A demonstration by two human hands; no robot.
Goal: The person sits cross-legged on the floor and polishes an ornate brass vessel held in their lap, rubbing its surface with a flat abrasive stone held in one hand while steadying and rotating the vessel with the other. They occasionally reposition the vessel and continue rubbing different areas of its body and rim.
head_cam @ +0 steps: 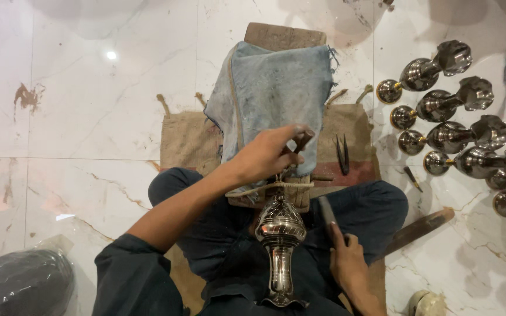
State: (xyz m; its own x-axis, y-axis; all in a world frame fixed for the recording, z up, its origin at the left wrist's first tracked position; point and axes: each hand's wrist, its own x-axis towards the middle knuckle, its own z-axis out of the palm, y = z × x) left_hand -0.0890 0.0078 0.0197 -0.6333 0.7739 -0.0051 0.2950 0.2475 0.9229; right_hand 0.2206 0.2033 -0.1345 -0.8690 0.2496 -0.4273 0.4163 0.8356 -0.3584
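A shiny metal vase lies lengthwise in the person's lap, its foot toward the body at six o'clock and its bulging upper part pointing to twelve o'clock, where its tip rests against a small wooden block. Propped that way, the vase seems braced so it does not roll while its surface is worked.

The left hand reaches over the tip of the vase at twelve o'clock, fingers closed around a small dark tool held point-down near the top of the metal; the grip looks tight, as it would be for steadying a punch. The right hand, at three o'clock from the vase, is wrapped around the lower end of a flat grey bar that slants up toward the block, likely held ready as a striker.

Beyond the block, a blue-grey cloth drapes over a taller wooden block, on a burlap mat spread over the marble floor. A pair of dark tweezers lies on the mat at one o'clock. At two to three o'clock, well apart, a row of similar finished metal vases lies on the floor, kept within reach. A long flat file lies at four o'clock beside the knee.
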